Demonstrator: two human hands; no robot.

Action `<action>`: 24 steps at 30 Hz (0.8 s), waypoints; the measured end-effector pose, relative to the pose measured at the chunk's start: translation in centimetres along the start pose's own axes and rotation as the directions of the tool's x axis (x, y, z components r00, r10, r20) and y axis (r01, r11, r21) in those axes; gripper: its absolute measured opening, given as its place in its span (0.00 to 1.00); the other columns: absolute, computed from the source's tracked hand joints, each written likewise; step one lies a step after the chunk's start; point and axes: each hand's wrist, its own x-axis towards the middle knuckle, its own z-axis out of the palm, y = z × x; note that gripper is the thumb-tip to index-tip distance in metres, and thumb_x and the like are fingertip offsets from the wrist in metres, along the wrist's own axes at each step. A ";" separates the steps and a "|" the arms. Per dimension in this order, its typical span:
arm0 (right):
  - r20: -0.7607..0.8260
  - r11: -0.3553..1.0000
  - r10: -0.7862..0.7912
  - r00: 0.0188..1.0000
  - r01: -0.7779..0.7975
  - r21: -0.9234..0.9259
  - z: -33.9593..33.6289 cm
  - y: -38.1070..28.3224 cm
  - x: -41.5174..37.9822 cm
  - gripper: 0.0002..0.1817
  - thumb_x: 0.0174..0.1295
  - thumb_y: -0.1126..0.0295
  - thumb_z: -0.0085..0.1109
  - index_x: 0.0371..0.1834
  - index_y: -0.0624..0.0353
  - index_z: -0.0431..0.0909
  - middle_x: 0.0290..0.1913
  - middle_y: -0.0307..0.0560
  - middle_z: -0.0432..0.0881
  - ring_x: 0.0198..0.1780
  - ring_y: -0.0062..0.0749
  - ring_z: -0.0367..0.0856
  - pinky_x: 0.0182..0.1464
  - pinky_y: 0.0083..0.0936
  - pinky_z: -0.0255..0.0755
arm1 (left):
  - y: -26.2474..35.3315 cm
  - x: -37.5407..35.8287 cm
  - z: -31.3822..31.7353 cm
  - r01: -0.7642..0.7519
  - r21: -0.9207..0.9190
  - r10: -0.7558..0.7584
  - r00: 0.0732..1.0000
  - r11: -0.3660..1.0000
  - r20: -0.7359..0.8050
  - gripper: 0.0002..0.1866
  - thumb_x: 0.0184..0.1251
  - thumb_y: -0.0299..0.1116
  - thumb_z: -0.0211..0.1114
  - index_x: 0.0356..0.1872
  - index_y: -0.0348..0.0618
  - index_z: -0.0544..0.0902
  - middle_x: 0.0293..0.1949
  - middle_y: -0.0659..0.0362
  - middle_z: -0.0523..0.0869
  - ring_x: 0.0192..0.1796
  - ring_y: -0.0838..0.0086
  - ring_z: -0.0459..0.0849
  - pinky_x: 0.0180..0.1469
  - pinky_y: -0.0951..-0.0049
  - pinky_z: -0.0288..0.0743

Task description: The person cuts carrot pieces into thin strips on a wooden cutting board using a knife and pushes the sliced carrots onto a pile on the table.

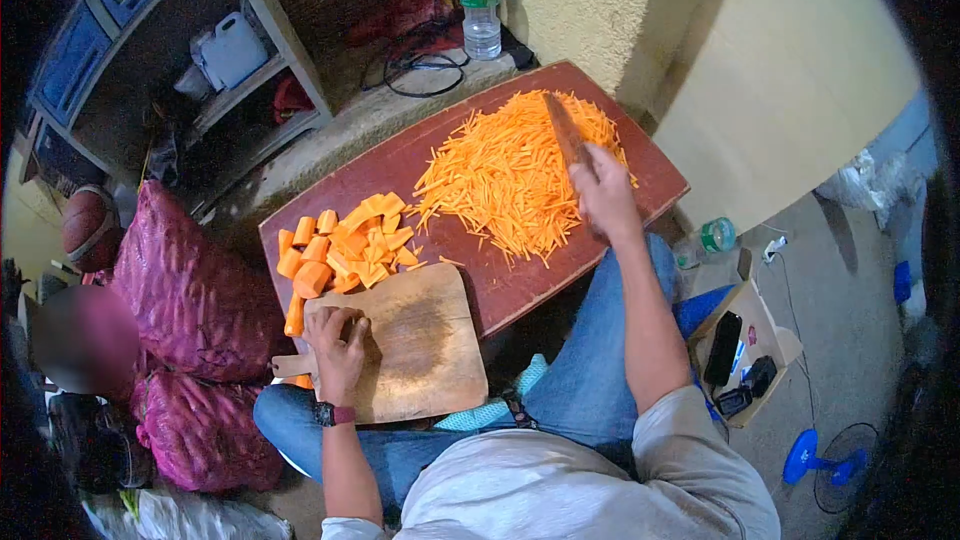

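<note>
My right hand [606,196] is wrapped round the handle of a knife [568,130], whose broad, brownish blade lies over a big heap of carrot strips [510,175]. The heap covers the right part of a dark red low table [500,292]. Nearer to me, a worn wooden cutting board [425,340] rests across my lap and against the table edge. My left hand [336,342] lies on the board's left side, fingers bent and the thumb apart, with nothing visible in it. Just beyond it are carrot chunks and slices [345,245] in a pile.
Full pinkish-red mesh sacks [195,290] stand at my left, near a basketball [90,228] and a person with a blurred head. A water bottle [481,15] stands behind the table. At right are a carton [750,350], a bottle on its side [708,240] and a blue fan [822,458].
</note>
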 end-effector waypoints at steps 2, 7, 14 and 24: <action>0.087 0.762 -0.481 0.872 0.466 -0.449 2.2 0.1 -2.0 0.12 0.75 0.71 0.60 0.57 0.62 0.80 0.37 0.54 0.91 0.32 0.52 0.91 0.36 0.43 0.85 | 0.9 0.2 -0.2 0.083 -0.104 -0.085 0.996 0.991 -0.014 0.07 0.63 0.31 0.80 0.39 0.45 0.92 0.42 0.56 0.85 0.53 0.57 0.81 0.61 0.57 0.69; 0.291 0.527 -0.484 0.826 0.540 -0.656 4.2 -0.9 -3.2 0.23 0.70 0.73 0.66 0.68 0.62 0.78 0.50 0.58 0.91 0.49 0.57 0.92 0.52 0.50 0.85 | 6.7 4.6 0.0 -0.115 -0.076 0.115 0.993 0.990 -0.013 0.08 0.63 0.32 0.81 0.36 0.42 0.91 0.42 0.56 0.87 0.51 0.58 0.83 0.60 0.58 0.70; 0.449 0.383 -0.493 0.745 0.649 -0.657 5.0 -1.7 -4.4 0.19 0.69 0.75 0.59 0.62 0.59 0.79 0.51 0.54 0.90 0.55 0.54 0.89 0.56 0.49 0.84 | 15.0 17.7 6.6 -0.486 -0.128 0.491 0.871 0.865 0.007 0.14 0.63 0.41 0.82 0.44 0.46 0.95 0.45 0.55 0.89 0.57 0.56 0.83 0.64 0.51 0.65; 0.511 0.335 -0.389 0.766 0.635 -0.696 4.9 -0.8 -4.1 0.15 0.68 0.72 0.60 0.58 0.59 0.81 0.46 0.51 0.91 0.51 0.49 0.90 0.54 0.44 0.85 | 16.7 25.6 15.8 -0.520 -0.096 0.527 0.816 0.849 0.238 0.09 0.66 0.38 0.76 0.41 0.49 0.97 0.46 0.54 0.93 0.62 0.57 0.84 0.61 0.48 0.63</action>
